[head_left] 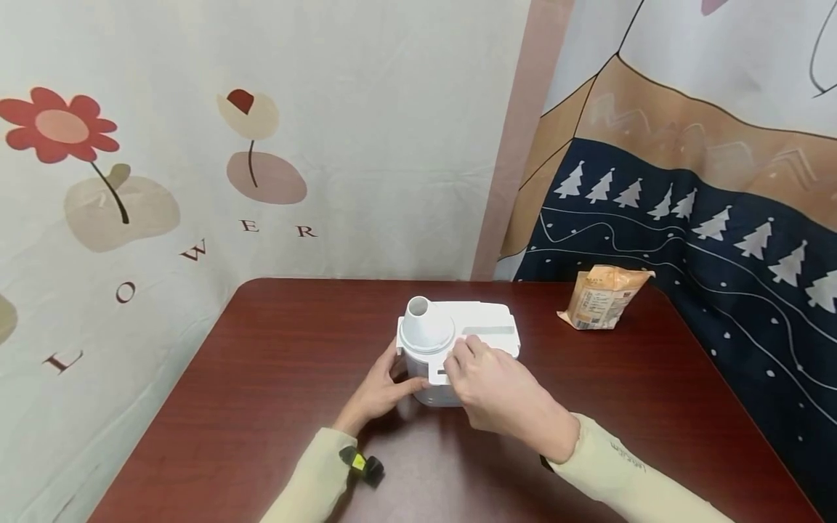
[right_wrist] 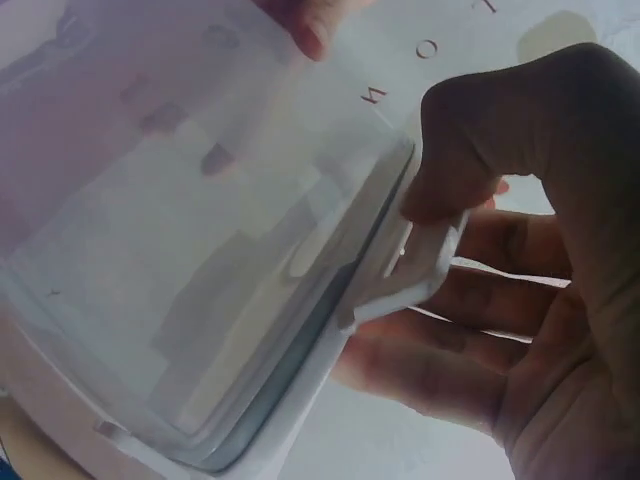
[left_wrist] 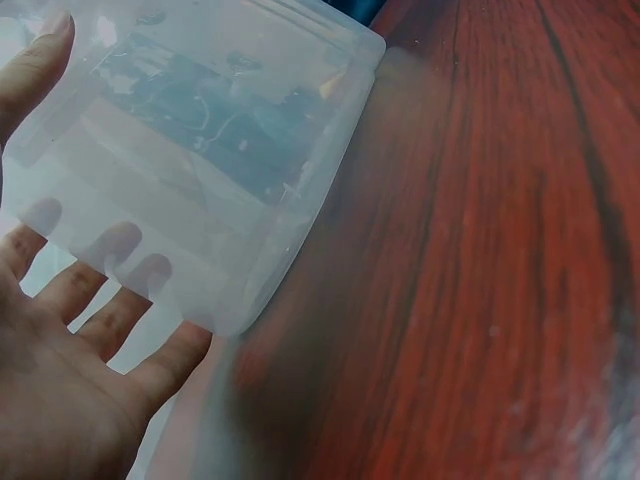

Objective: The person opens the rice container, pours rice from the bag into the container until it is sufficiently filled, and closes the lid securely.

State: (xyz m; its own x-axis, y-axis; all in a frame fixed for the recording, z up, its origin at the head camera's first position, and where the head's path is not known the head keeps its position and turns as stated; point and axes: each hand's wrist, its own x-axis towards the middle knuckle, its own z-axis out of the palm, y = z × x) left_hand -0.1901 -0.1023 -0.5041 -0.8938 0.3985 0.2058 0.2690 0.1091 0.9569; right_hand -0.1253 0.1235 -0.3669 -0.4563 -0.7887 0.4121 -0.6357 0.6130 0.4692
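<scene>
A white translucent container [head_left: 480, 327] with a round spout [head_left: 423, 319] on its lid stands in the middle of the dark red table [head_left: 261, 378]. My left hand [head_left: 400, 374] holds its near left corner. In the left wrist view the fingers [left_wrist: 110, 320] show through the clear wall [left_wrist: 220, 150] and the thumb lies on the opposite side. My right hand [head_left: 458, 357] is on the front edge of the lid. In the right wrist view its thumb and fingers [right_wrist: 450, 240] pinch a white latch tab [right_wrist: 420, 270] at the rim of the container [right_wrist: 180, 250].
An orange snack bag [head_left: 604, 296] lies at the table's back right. Printed cloth hangings close in the left, back and right sides. A black and yellow clip [head_left: 362, 465] sits at my left wrist.
</scene>
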